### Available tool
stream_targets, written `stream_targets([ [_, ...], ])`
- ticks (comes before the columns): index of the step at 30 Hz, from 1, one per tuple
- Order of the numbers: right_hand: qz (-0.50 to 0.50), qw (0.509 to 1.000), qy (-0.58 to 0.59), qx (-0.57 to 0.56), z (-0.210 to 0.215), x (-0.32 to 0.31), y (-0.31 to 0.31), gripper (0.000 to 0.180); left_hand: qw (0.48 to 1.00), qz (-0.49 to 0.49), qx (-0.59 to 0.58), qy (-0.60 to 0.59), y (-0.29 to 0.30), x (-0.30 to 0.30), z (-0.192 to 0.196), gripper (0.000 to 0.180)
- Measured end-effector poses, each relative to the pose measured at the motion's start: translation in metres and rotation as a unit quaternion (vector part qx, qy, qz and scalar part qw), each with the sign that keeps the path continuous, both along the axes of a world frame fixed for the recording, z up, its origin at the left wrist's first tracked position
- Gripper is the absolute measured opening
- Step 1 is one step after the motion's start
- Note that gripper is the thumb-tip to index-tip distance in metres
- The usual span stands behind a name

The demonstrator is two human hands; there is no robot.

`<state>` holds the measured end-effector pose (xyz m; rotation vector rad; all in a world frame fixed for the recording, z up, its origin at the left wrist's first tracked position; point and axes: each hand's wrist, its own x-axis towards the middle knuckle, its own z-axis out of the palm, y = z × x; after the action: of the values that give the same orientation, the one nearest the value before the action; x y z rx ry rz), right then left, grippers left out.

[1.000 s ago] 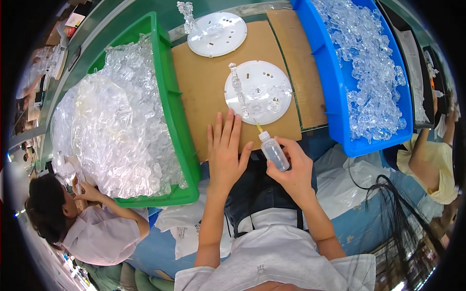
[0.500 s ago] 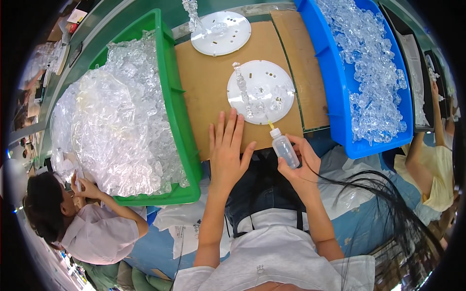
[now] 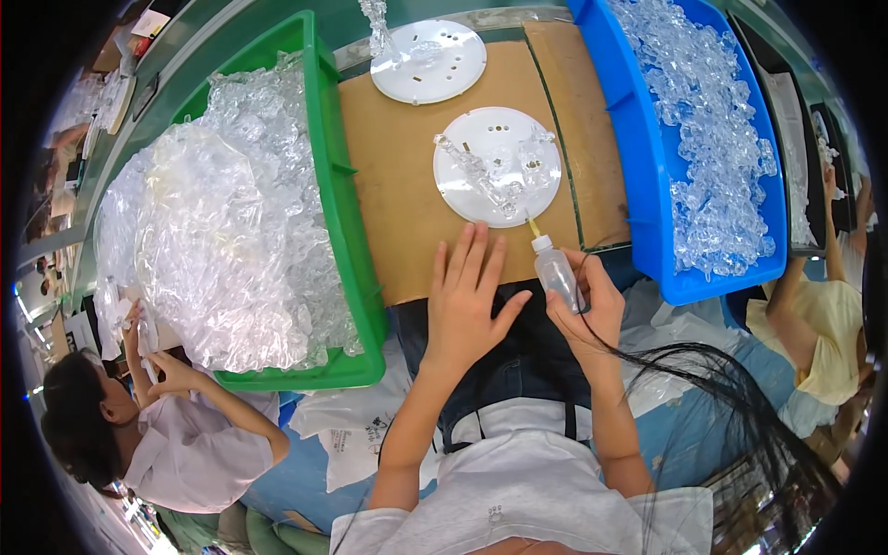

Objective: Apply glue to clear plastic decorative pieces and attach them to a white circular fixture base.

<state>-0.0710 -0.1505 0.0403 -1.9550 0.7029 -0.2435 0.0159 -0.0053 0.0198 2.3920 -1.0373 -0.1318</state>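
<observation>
Fingers of the right hand (image 3: 592, 310) gripped a small squeeze bottle (image 3: 558, 275), nozzle at the white disc's (image 3: 497, 166) near rim; the left hand (image 3: 465, 305) lay open, flat on the desk (image 3: 398, 185).

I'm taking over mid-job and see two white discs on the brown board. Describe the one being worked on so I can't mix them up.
On the brown board between the green bin and blue bin, it is the nearer white disc. Unlike the far disc, the squeeze bottle in the right hand points at its near edge.

Green bin (image 3: 326, 176) of clear plastic (heaped high), blue bin (image 3: 647, 185), second white disc (image 3: 428, 62)
</observation>
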Motion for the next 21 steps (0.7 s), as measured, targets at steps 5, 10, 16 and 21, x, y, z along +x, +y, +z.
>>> stream_targets([
  [5, 0.002, 0.999, -0.025, -0.021, -0.004, 0.002, 0.010, 0.039, 0.999, -0.008, -0.045, 0.016, 0.001, 0.003, -0.003, 0.061],
  [10, -0.002, 0.998, -0.023, -0.051, -0.008, 0.000, 0.011, 0.039, 0.996, 0.061, -0.060, -0.020, 0.013, 0.044, -0.001, 0.055],
  [16, 0.000, 0.999, -0.023, -0.033, -0.007, 0.006, 0.018, 0.041, 0.998, 0.049, -0.027, -0.032, 0.015, 0.046, -0.010, 0.054],
  [21, 0.002, 0.999, -0.011, -0.039, -0.007, 0.010, 0.018, 0.040, 0.998, 0.035, -0.009, -0.054, 0.014, 0.041, -0.008, 0.051],
])
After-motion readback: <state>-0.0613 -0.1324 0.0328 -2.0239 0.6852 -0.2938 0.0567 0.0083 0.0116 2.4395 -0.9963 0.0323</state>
